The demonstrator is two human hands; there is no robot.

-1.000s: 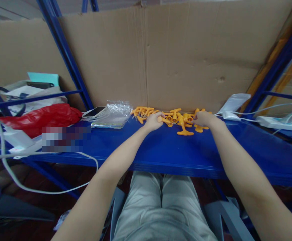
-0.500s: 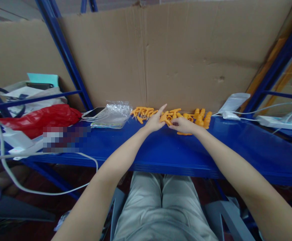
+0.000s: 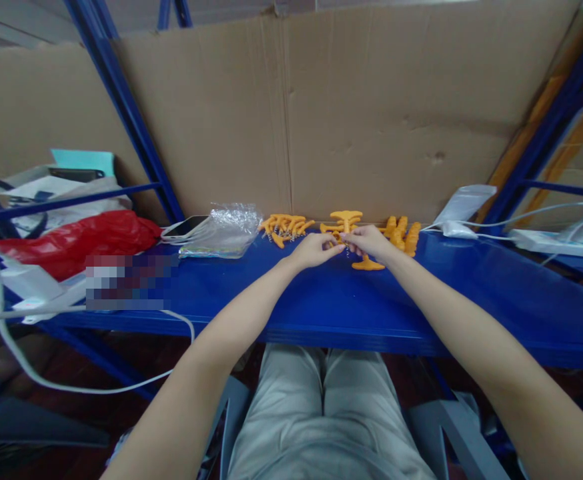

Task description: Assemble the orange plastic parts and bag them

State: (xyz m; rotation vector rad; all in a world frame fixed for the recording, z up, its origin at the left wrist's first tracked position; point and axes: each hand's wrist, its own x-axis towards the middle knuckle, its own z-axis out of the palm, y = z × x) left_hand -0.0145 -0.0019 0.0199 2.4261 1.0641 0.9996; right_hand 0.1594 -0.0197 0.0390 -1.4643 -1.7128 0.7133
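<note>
In the head view, an orange corkscrew stands with its T-shaped handle up and its metal spiral pointing down. My right hand is closed round its shaft, just under the handle. From the other side my left hand meets it, thumb and fingers pinched together beside the spiral; the fingertips are partly hidden. Behind the hands lie more orange pieces, mostly covered. Another orange T-handle lies on the blue shelf just in front of my right hand.
A pile of orange corkscrews lies left of my hands. Several ribbed orange pieces stand to the right. Further left are a clear plastic bag, a phone and a red bag. Cardboard backs the blue shelf.
The corkscrew's handle has come upright between my hands, its spiral now showing below. My left index finger, stretched out before, has curled in. My right hand has risen slightly.
</note>
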